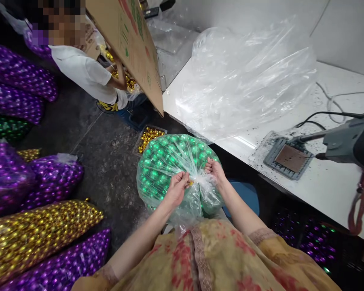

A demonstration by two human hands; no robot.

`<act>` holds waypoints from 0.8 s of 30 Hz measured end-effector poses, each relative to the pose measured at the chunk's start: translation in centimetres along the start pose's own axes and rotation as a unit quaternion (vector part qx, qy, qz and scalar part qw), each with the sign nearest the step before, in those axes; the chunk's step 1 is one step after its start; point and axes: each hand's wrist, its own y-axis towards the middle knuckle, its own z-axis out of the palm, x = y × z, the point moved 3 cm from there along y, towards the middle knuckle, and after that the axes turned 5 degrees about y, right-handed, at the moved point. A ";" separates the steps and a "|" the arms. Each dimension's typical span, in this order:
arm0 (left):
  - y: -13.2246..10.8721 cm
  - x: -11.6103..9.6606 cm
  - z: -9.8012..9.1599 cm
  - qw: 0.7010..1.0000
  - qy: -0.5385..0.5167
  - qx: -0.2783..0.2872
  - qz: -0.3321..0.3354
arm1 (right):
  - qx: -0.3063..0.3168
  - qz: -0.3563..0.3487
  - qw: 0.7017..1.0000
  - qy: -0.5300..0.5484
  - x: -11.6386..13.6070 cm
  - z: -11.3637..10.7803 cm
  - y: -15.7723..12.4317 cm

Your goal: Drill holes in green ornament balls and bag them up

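A large clear plastic bag (157,169) full of shiny green balls rests against my front, its neck gathered into a bunch between my hands. My left hand (178,186) is closed in a pinch at the left side of the gathered neck, with a small yellow bit showing at the fingertips. On the other side, my right hand (214,169) is closed too, fingertips pressed together beside the bunched plastic. What sits inside the right pinch is too small to make out.
A co-worker (87,74) handles gold balls behind a cardboard sheet (139,52). Clear plastic bags (245,81) and a grey machine (339,141) occupy the white table (239,151). A blue stool (244,198) stands below. Purple bags (57,178) and a gold bag (42,226) line the left floor.
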 end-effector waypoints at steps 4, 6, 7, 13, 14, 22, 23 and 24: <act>-0.1 -0.3 -0.2 0.999 -0.033 -0.014 -0.006 | 0.002 -0.033 0.999 -0.010 0.6 0.2 -0.1; 0.7 -0.8 0.1 0.997 -0.081 -0.011 -0.002 | 0.027 -0.059 0.998 -0.021 1.9 0.9 -0.7; 1.2 -1.2 0.3 0.995 -0.099 -0.009 0.002 | 0.043 -0.068 0.996 -0.027 2.7 1.4 -1.2; 4.4 -1.4 0.7 0.999 -0.032 0.028 0.033 | 0.189 -0.142 0.944 -0.229 7.6 4.3 -4.4; 4.7 -1.2 0.7 0.998 0.010 0.034 0.043 | 0.193 -0.165 0.931 -0.261 8.0 4.6 -4.7; 4.7 -1.7 2.4 0.834 0.492 0.068 0.239 | 0.225 -0.315 0.858 -0.339 8.0 5.9 -6.8; 4.7 -1.9 2.8 0.816 0.517 0.085 0.245 | 0.222 -0.320 0.856 -0.341 8.0 6.0 -7.0; 4.7 -2.1 3.0 0.804 0.533 0.097 0.243 | 0.214 -0.326 0.855 -0.341 8.0 6.0 -7.1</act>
